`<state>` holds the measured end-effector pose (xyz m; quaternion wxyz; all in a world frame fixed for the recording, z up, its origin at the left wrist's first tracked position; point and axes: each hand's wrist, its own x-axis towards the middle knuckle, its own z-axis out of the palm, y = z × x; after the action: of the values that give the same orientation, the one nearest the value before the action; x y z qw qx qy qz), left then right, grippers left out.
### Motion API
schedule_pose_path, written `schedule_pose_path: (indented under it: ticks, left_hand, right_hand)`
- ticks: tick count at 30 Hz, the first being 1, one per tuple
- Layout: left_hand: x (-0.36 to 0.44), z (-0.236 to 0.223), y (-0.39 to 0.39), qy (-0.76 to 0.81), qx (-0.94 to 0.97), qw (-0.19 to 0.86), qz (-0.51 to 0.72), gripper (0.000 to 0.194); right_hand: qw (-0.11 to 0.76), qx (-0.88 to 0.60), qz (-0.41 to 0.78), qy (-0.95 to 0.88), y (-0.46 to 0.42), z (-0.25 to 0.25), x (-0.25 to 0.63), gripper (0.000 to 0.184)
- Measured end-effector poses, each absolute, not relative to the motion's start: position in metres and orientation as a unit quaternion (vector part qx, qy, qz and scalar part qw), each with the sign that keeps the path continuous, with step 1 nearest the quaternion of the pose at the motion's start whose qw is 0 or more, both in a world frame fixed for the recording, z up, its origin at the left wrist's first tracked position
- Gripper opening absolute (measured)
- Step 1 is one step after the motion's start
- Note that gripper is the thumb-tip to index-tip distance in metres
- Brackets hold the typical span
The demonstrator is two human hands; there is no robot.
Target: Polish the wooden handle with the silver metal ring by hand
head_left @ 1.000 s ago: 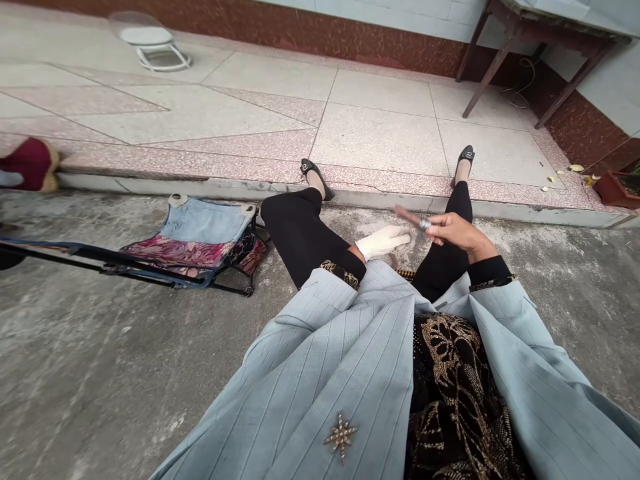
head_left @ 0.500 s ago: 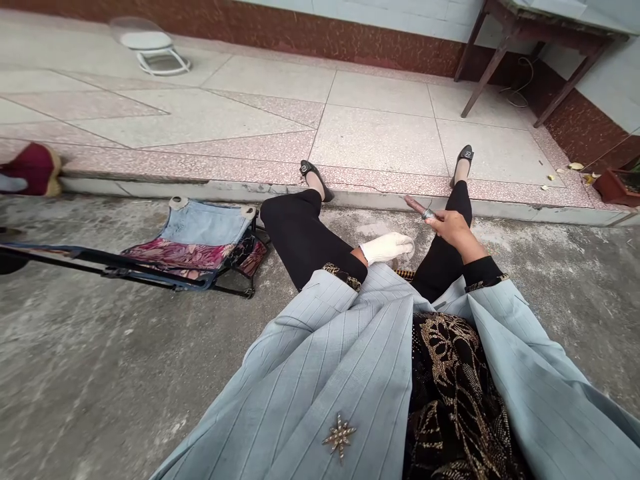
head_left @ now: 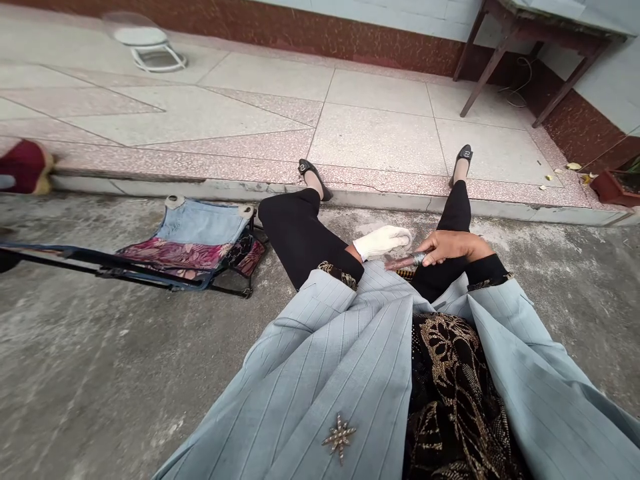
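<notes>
My right hand (head_left: pixel 447 247) is bare and wrapped round a short brown stick (head_left: pixel 400 263) with a silvery band close to my fingers. The stick points left, its far end low over my lap. Just above that end is my left hand (head_left: pixel 381 241) in a white knitted glove. Its fingers are curled together, with a pale greyish bit at the tips that is too small to make out. Beneath the stick a yellow-and-black patterned edge (head_left: pixel 405 274) shows between my legs, mostly hidden by my jacket.
A folding chair (head_left: pixel 200 223) with denim and floral cloth stands on the concrete at left. Beyond it is a person's red shoe (head_left: pixel 23 167). A raised tiled step (head_left: pixel 375 140) runs ahead, with a white stool (head_left: pixel 150 50), a wooden table (head_left: pixel 555 27) and a planter (head_left: pixel 617 190).
My right hand has lowered and turned the stick from pointing up and left to lying low, its end now beside the gloved hand. My left hand has barely shifted.
</notes>
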<state>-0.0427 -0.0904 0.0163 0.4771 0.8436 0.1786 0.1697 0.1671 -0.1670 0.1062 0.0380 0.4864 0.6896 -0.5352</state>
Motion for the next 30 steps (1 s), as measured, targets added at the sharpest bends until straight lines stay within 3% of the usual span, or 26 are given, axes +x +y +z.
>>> schedule_pose_path:
  ticks: [5,8,13,19,21,24,26,28,30]
  left_hand:
    - [-0.04,0.009,-0.096,0.173,0.755,0.608,0.175,0.04]
    - [-0.038,0.012,-0.103,0.156,0.776,0.596,0.139,0.039]
    - [-0.039,0.015,-0.104,0.178,0.829,0.511,0.141,0.036]
    - [-0.038,0.008,-0.102,0.195,0.916,0.327,0.127,0.03]
    - [-0.038,0.01,-0.103,0.222,0.937,0.246,0.114,0.028]
    - [-0.041,0.014,-0.1,0.239,0.948,0.177,0.115,0.027]
    - [-0.042,0.015,-0.097,0.223,0.947,0.198,0.121,0.028]
    - [-0.042,0.013,-0.094,0.204,0.931,0.274,0.13,0.029]
    - [-0.042,0.011,-0.094,0.206,0.899,0.354,0.157,0.031]
  right_hand:
    - [-0.3,0.525,-0.517,0.606,-0.167,0.111,0.173,0.043]
    - [-0.351,0.576,-0.484,0.557,-0.163,0.105,0.18,0.046]
    - [-0.331,0.634,-0.432,0.549,-0.159,0.096,0.194,0.044]
    - [-0.052,0.748,-0.125,0.65,-0.16,0.091,0.169,0.033]
    - [0.051,0.738,-0.095,0.666,-0.16,0.089,0.156,0.035]
    - [0.145,0.667,-0.16,0.713,-0.159,0.088,0.151,0.03]
    - [0.144,0.602,-0.266,0.739,-0.161,0.092,0.155,0.026]
    - [0.085,0.545,-0.396,0.734,-0.164,0.099,0.163,0.029]
    - [-0.033,0.511,-0.496,0.702,-0.168,0.107,0.171,0.038]
